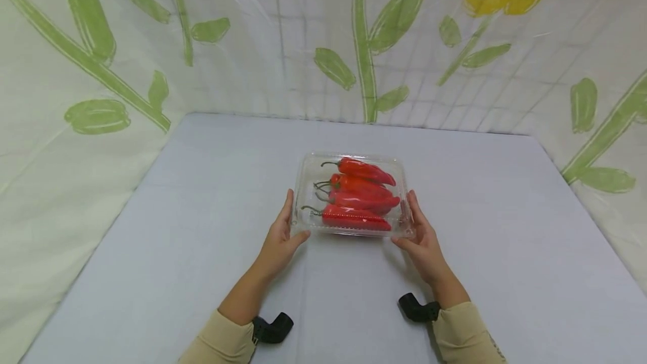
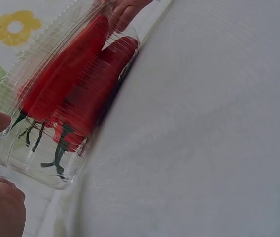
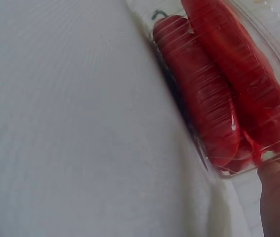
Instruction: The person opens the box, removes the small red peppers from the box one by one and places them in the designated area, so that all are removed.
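One clear plastic container [image 1: 302,184] holds at least four red peppers [image 1: 361,200], laid side by side with green stems toward the left hand [image 1: 277,243]. Left hand: partly closed, gripping the left end. Right hand [image 1: 425,245]: partly closed, gripping the right end. Container position: over the tabletop's [image 1: 177,251] middle; base contact cannot be determined.

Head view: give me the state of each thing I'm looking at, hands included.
Box: held at both ends; can't confirm lid shut
Peppers: red, whole, stems on, lying inside the box
Left hand: gripping the box's left end
Right hand: gripping the box's right end
Sheet: hanging behind the table
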`<state>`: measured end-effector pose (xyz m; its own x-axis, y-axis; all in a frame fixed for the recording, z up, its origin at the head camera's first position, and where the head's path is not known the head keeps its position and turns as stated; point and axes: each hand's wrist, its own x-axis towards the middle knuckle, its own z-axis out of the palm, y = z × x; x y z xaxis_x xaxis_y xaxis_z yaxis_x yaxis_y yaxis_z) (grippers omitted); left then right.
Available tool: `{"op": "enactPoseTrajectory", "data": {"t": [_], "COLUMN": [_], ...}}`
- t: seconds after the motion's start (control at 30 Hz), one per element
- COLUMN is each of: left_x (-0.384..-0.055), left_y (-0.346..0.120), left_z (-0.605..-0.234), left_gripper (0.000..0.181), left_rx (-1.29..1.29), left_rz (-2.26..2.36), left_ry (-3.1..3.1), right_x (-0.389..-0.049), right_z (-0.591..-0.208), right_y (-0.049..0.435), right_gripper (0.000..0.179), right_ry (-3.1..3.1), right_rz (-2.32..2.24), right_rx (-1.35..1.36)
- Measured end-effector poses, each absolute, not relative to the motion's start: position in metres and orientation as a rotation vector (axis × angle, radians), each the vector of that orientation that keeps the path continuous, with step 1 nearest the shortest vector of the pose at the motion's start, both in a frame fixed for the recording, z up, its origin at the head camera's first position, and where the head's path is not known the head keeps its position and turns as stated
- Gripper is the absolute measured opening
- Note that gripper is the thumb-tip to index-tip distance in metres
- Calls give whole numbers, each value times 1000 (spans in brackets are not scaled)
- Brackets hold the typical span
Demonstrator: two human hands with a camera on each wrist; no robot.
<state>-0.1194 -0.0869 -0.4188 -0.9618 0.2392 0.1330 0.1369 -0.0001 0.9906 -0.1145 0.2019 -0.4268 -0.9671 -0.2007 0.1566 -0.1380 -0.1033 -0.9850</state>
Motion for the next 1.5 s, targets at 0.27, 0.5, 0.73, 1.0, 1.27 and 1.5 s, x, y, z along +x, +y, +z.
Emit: {"op": "enactPoseTrajectory", "data": {"t": [0.27, 0.5, 0.73, 1.0, 1.27, 1.5], "left_x": [-118, -117, -116, -116, -116, -116], "left_y": [-89, -88, -88, -88, -87, -87], "left_z": [-420, -422, -423, -423, -424, -424], "left_gripper": [77, 68, 62, 55, 53, 53], "left_rx": [475, 497, 492, 518, 502, 474], "left_rz": [2101, 2032, 1952, 1929, 1906, 1910], "left_ry": [2197, 2312, 2428, 2519, 2577, 2584], "right_x": [-110, -104, -103, -101, -101, -101], "right_z": [-428, -430, -433, -434, -434, -436], "right_y": [202, 200, 200, 198, 199, 199], "right_gripper": [80, 66, 57, 53, 51, 50], "right_ry": [2140, 2226, 2304, 2367, 2447, 2458], "right_rz": [-2193, -2182, -2235, -2273, -2232, -2244], "right_rx": [-394, -452, -542, -602, -626, -685]}}
